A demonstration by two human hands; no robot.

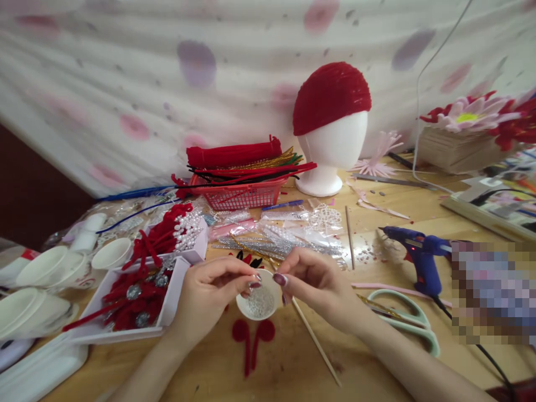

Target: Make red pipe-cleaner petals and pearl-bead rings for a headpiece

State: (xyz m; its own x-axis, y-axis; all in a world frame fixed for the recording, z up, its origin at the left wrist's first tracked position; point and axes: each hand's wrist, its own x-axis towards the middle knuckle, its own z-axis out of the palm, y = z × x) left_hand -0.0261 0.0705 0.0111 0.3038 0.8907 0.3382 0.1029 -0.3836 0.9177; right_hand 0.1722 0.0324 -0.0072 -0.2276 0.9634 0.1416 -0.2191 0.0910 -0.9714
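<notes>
Both forearms (162, 350) are bare, as are L hand (209, 290) & R hand (316, 285); nails (280, 278) are painted dk. wine red, glossy, approx. oval (w/ paler, shiny bits on some, tho that's a bit blurry).

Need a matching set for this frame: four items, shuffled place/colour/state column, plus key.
1. foam head
2. glue gun
3. cup
4. curled pieces

A. holds small silvery beads
B. dark blue, on the right
C. red, just below the cup in the picture
D. white, under a red covering

Pairs: 1-D, 2-B, 3-A, 4-C
</notes>
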